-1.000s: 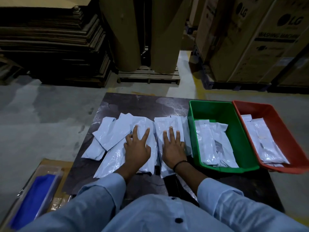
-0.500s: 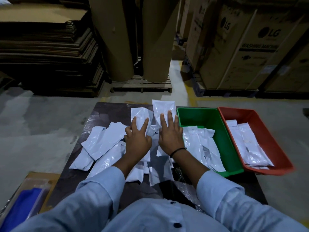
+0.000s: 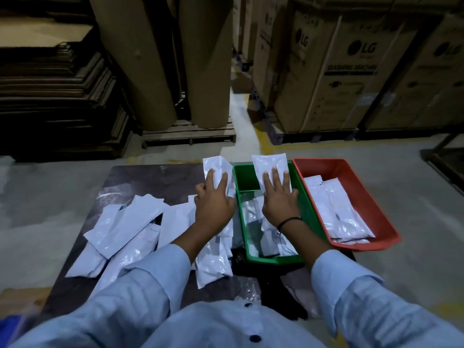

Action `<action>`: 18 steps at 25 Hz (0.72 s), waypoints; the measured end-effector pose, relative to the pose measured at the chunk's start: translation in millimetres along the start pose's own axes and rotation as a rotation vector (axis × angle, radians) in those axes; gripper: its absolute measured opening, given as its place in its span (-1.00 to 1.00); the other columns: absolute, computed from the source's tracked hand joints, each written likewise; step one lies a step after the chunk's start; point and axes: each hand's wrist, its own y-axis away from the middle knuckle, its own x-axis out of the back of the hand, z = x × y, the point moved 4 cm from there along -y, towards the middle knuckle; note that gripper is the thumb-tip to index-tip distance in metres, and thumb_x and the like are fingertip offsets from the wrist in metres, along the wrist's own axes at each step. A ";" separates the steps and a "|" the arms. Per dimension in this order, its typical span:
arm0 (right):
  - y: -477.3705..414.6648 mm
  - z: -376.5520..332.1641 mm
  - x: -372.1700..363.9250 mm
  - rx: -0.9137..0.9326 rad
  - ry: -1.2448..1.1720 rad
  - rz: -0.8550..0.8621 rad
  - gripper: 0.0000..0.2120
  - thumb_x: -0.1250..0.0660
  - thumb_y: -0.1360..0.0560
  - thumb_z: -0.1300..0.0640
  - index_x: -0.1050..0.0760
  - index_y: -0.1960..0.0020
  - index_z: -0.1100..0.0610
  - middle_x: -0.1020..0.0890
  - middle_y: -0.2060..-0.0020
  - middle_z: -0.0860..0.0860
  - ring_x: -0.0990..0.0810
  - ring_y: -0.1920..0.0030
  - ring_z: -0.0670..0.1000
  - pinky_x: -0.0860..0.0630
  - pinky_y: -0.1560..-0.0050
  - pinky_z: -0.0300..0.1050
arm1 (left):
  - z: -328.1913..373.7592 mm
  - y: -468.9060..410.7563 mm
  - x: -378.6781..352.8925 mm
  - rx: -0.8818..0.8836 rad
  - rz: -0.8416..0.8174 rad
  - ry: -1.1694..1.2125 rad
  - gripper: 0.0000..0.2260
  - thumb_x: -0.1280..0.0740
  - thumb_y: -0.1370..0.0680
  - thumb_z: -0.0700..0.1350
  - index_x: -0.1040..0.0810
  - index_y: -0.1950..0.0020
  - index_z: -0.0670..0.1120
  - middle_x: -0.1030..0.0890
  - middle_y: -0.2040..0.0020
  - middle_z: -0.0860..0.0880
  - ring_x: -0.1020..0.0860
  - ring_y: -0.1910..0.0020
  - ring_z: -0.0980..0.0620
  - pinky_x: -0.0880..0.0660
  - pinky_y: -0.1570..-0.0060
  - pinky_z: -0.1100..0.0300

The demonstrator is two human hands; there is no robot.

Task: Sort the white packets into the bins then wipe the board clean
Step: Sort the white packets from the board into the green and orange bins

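My left hand [image 3: 213, 200] holds a white packet [image 3: 215, 164] raised above the dark board [image 3: 155, 179], just left of the green bin [image 3: 307, 212]. My right hand [image 3: 280, 200] holds a second white packet [image 3: 270, 163] over the green bin, which has several packets lying inside. The red bin [image 3: 364, 197] beside it also has packets in it. Several loose white packets [image 3: 125, 222] lie spread on the board's left and middle.
Large cardboard rolls [image 3: 160, 59] on a wooden pallet [image 3: 190, 134] stand beyond the board. Boxed washing machines [image 3: 339, 71] are stacked at the back right, flat cardboard sheets [image 3: 55, 91] at the back left. A blue item [image 3: 10, 325] lies at the lower left.
Both hands lifted a packet each off the board and carried them to the right; the right one now hangs over the green bin, the left one beside it.
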 end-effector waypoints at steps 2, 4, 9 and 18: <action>3.5 23.1 -13.9 -0.013 0.028 -0.067 -0.22 -0.19 -0.52 0.13 0.19 -0.60 -0.03 0.18 -0.60 0.06 0.22 -0.56 0.28 -0.25 -0.33 0.31 | 17.0 -0.8 -4.2 -0.006 -0.018 0.024 -0.40 -0.23 -0.59 -0.08 -0.16 -0.62 0.08 0.03 -0.66 -0.05 -0.20 -0.38 -0.23 -0.35 -0.30 -0.10; 6.5 37.9 -26.4 -0.008 0.043 -0.119 -0.21 -0.19 -0.53 0.13 0.20 -0.59 -0.06 0.19 -0.59 0.07 0.22 -0.55 0.30 -0.20 -0.36 0.30 | 30.7 -2.1 -7.1 -0.009 -0.035 0.045 -0.39 -0.24 -0.59 -0.07 -0.14 -0.62 0.07 0.04 -0.66 -0.04 -0.17 -0.39 -0.23 -0.37 -0.31 -0.10; 11.9 50.9 -51.5 0.050 0.106 -0.228 -0.35 -0.07 -0.60 0.07 0.15 -0.60 0.02 0.18 -0.59 0.14 0.26 -0.54 0.33 0.01 -0.46 0.33 | 58.6 -4.9 -15.6 -0.009 -0.054 0.057 -0.37 -0.23 -0.58 -0.08 -0.10 -0.63 0.07 0.06 -0.67 -0.04 -0.18 -0.35 -0.21 -0.35 -0.30 -0.06; 14.0 59.9 -89.3 0.092 0.060 -0.384 -0.25 -0.15 -0.56 -0.16 0.10 -0.59 0.09 0.13 -0.58 0.24 0.22 -0.54 0.35 0.20 -0.52 0.26 | 83.1 0.2 -41.1 0.035 -0.090 0.036 -0.35 -0.23 -0.58 -0.07 -0.07 -0.64 0.05 0.06 -0.67 -0.06 -0.19 -0.38 -0.24 -0.34 -0.33 -0.09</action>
